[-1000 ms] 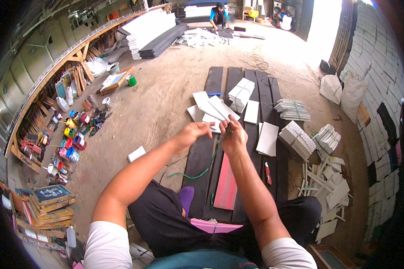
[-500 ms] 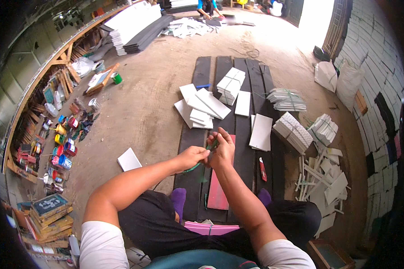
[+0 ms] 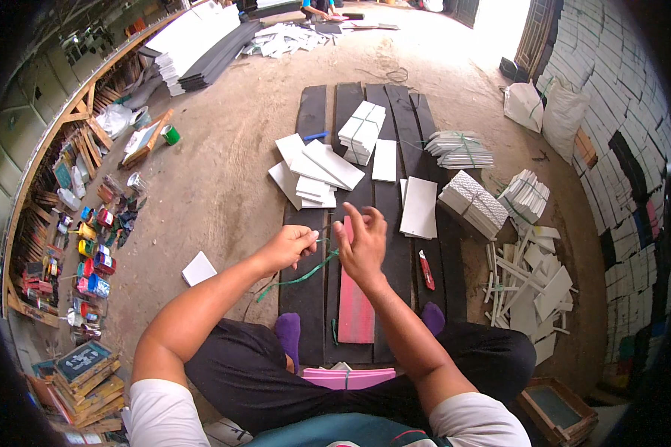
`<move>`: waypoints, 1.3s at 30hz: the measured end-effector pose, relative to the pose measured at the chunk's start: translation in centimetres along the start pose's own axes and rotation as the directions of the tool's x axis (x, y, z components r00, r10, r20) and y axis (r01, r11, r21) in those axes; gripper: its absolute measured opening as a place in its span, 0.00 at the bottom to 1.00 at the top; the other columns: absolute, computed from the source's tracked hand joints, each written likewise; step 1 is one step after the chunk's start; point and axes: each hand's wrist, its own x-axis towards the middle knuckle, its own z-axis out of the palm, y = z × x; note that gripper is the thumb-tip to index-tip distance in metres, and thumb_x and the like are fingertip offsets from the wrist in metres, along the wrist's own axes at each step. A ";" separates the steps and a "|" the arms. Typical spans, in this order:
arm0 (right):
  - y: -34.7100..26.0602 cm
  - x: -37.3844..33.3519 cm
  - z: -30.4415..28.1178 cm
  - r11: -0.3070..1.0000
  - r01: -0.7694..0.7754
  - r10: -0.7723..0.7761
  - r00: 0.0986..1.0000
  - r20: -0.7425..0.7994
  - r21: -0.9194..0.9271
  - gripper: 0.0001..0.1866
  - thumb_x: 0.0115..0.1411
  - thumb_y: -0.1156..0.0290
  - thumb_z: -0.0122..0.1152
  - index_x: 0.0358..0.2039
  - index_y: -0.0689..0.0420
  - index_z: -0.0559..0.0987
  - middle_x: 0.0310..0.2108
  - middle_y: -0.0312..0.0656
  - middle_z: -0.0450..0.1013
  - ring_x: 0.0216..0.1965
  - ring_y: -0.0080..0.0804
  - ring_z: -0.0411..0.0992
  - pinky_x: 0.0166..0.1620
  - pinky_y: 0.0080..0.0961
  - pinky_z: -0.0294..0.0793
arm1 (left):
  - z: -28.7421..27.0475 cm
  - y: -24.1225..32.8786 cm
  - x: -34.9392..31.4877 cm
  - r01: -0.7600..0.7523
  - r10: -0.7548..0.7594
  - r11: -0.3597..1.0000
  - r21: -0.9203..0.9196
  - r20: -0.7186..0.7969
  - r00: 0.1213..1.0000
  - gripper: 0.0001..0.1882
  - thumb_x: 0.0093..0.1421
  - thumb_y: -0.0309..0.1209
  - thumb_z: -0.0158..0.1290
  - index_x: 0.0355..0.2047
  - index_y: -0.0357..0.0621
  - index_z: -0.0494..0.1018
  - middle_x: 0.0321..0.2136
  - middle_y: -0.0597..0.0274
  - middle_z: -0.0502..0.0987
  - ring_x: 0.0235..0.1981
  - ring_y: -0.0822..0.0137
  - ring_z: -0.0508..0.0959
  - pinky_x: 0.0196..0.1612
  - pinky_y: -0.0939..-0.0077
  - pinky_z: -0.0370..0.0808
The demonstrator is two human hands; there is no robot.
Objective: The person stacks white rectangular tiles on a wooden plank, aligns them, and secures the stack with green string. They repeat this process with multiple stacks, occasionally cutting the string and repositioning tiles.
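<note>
My left hand (image 3: 289, 248) pinches a thin green plastic string (image 3: 300, 278), whose loose length hangs below it and trails to the left. Close by on the right, my right hand (image 3: 361, 249) has its fingers spread and bent, apparently with nothing in them; the string passes near its thumb. Beneath the right hand a long pink board (image 3: 356, 316) lies on black planks (image 3: 317, 298). A bundle of pink sheets (image 3: 349, 378) tied with green string sits between my legs. To the right of the board is a red utility knife (image 3: 426, 270).
Ahead lie loose white sheets (image 3: 324, 167), a tied white stack (image 3: 361, 132) and a blue pen-like thing (image 3: 316, 135). Tied bundles (image 3: 473, 203) and white offcuts (image 3: 529, 287) are at the right. Paint cans (image 3: 98, 261) line the left. A person (image 3: 317, 9) works far ahead.
My hands have moved apart. The right hand's fingers have opened away from the string, while the left still holds it. The whole view has shifted slightly.
</note>
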 end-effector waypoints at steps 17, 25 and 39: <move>-1.4 -0.5 1.3 0.903 -0.023 -0.003 0.998 0.059 0.430 0.09 0.71 0.68 0.61 0.43 0.61 0.80 0.24 0.37 0.72 0.27 0.19 0.67 0.32 0.22 0.69 | -0.1 2.3 -0.1 -0.268 0.314 0.945 0.189 -0.286 0.905 0.14 0.71 0.38 0.56 0.39 0.39 0.84 0.21 0.71 0.75 0.20 0.81 0.70 0.22 0.82 0.66; -3.1 -0.1 1.0 0.899 -0.054 0.009 0.994 0.105 0.434 0.09 0.64 0.76 0.66 0.44 0.60 0.80 0.28 0.54 0.79 0.30 0.45 0.82 0.34 0.33 0.78 | 1.2 2.8 -0.9 -0.319 0.383 0.918 0.235 -0.323 0.865 0.15 0.70 0.37 0.57 0.38 0.35 0.84 0.21 0.68 0.79 0.23 0.79 0.74 0.28 0.77 0.72; -4.8 1.7 1.2 0.350 -0.428 0.382 0.878 0.290 0.833 0.12 0.72 0.67 0.60 0.36 0.63 0.82 0.27 0.38 0.78 0.26 0.21 0.75 0.30 0.22 0.79 | 0.5 2.4 -0.2 -0.433 0.324 0.883 -0.183 -0.429 0.843 0.19 0.75 0.41 0.51 0.52 0.38 0.81 0.31 0.70 0.78 0.28 0.82 0.73 0.30 0.82 0.73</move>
